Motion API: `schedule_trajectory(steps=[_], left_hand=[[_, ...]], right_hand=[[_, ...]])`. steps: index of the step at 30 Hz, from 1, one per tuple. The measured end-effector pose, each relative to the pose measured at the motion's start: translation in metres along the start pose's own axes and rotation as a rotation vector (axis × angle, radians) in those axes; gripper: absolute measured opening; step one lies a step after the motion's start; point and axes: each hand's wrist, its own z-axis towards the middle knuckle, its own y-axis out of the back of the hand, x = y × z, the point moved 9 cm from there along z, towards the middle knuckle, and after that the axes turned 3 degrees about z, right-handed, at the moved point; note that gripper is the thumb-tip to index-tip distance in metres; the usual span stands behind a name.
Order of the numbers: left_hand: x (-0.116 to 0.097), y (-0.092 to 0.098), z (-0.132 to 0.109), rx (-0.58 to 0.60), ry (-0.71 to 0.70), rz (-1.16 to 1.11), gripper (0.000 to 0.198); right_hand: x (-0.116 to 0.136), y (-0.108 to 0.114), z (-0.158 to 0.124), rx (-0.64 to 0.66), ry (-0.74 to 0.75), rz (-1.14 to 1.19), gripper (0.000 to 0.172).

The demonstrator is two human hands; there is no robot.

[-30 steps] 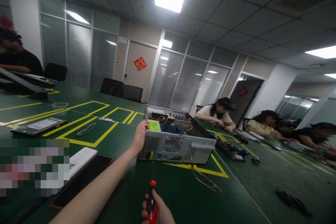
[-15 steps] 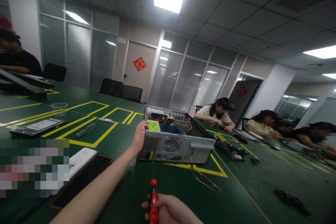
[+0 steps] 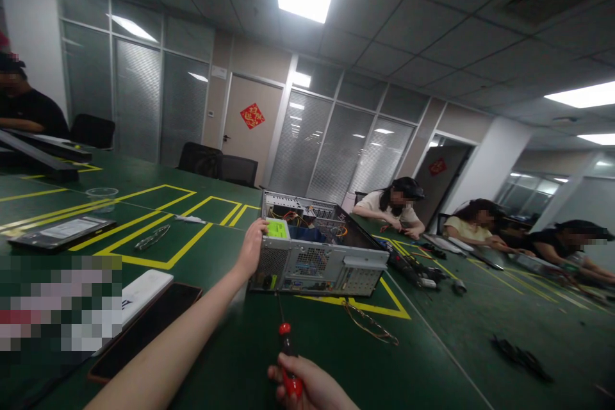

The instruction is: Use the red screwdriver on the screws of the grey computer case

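An open grey computer case lies on its side on the green table, its rear panel facing me. My left hand grips the case's upper left corner beside a green label. At the bottom edge my right hand is closed on a red-handled screwdriver. Its thin shaft points up at the lower left of the rear panel, and the tip is at or just short of the panel.
A loop of thin cable lies right of the screwdriver. A black phone and a white box sit at left, a flat drive farther back. Tools and black parts lie at right. Other people sit along the far and left edges.
The view has shifted slightly left. My right hand has moved a little with the screwdriver, whose shaft now leans left toward the case. My left hand stays on the corner.
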Motion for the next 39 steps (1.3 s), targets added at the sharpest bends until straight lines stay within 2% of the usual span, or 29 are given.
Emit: schedule_trajectory(steps=[4, 8, 15, 17, 21, 25, 30, 35, 39], left_hand=[[0.0, 0.0, 0.001, 0.014, -0.002, -0.001, 0.051], [0.001, 0.0, 0.001, 0.022, 0.008, -0.002, 0.052], [0.001, -0.001, 0.001, 0.01, -0.011, 0.006, 0.053], [0.002, -0.001, 0.001, 0.008, -0.002, 0.006, 0.052], [0.003, -0.001, 0.0, 0.002, 0.002, -0.002, 0.05], [0.002, 0.0, 0.0, -0.001, 0.004, -0.003, 0.052], [0.001, 0.0, 0.0, 0.011, 0.005, -0.001, 0.054], [0.002, 0.001, 0.0, 0.011, 0.005, 0.001, 0.054], [0.001, 0.001, 0.001, 0.008, -0.002, 0.004, 0.055]], right_hand=[[0.0, -0.005, -0.009, 0.057, -0.044, 0.009, 0.033], [0.005, -0.02, -0.017, 0.205, -0.046, 0.001, 0.037], [0.011, -0.021, -0.014, 0.228, 0.053, -0.149, 0.074], [0.013, -0.016, -0.012, 0.187, 0.085, -0.174, 0.069], [0.015, -0.005, -0.01, 0.034, 0.102, -0.158, 0.043], [0.013, -0.005, -0.013, -0.001, 0.048, -0.099, 0.041], [0.014, -0.007, -0.02, 0.048, -0.025, -0.017, 0.035], [0.011, -0.024, -0.026, 0.285, -0.051, -0.004, 0.038], [0.007, -0.02, -0.015, 0.284, -0.019, -0.089, 0.053]])
